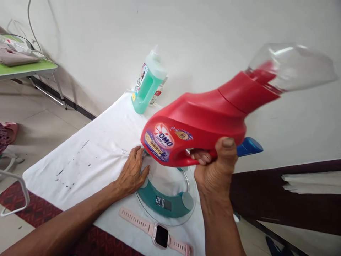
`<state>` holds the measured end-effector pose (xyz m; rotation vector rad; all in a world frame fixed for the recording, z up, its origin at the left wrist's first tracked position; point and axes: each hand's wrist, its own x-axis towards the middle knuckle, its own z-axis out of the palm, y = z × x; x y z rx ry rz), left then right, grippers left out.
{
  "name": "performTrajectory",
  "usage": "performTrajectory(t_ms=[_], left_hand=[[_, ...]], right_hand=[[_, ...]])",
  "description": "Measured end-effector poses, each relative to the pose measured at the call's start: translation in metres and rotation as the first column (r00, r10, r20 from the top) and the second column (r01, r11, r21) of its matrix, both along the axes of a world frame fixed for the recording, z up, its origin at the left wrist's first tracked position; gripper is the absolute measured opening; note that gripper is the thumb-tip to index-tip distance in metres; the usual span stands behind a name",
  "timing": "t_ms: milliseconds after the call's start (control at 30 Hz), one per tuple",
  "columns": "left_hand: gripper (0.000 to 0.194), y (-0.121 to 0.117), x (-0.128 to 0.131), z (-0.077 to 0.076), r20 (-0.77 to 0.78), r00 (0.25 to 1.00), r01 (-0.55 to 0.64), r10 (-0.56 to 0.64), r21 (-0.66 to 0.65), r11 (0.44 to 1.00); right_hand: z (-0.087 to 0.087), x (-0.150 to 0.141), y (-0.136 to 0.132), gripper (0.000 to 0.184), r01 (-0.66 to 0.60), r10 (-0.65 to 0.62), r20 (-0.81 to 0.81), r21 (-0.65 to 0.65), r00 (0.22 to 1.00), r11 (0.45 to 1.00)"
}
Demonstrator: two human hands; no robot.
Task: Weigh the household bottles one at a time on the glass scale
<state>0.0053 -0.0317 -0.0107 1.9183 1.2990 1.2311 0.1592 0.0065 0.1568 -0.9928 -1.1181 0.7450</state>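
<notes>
My right hand (217,169) is wrapped round the handle of a red OMO laundry detergent bottle (199,113), holding it tilted above the table with its neck up and to the right. A clear plastic piece (295,69) sits over the bottle's mouth. Below it lies a round glass weighing scale (162,204) with green trim and a lit display, its exact reading blurred. My left hand (133,170) rests on the scale's left edge, fingers stretched out and thumb apart. The bottle covers the far part of the scale.
A green liquid bottle (147,85) stands at the back of the white-covered table (87,156), with another pack partly behind it. A pink smartwatch (161,235) lies in front of the scale. Behind my right hand shows a blue object (250,146). A green-topped table (26,69) stands far left.
</notes>
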Motion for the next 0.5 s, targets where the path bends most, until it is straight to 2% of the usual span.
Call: performTrajectory(t_ms=[233,367,500], left_hand=[[0.048,0.002,-0.001,-0.002,-0.03,0.999,-0.037,0.038,0.009,0.999],[0.046,0.004,-0.002,-0.001,-0.054,0.998,-0.027,0.026,-0.01,1.0],[0.048,0.004,-0.003,0.002,-0.073,0.997,-0.02,0.019,-0.024,1.0]], right_hand=[[-0.023,0.052,-0.045,0.069,0.15,-0.152,-0.025,-0.052,0.988,0.987],[-0.039,0.062,-0.053,0.066,0.167,-0.171,-0.047,-0.073,0.984,0.983],[-0.045,0.066,-0.056,0.066,0.139,-0.142,-0.036,-0.055,0.989,0.989]])
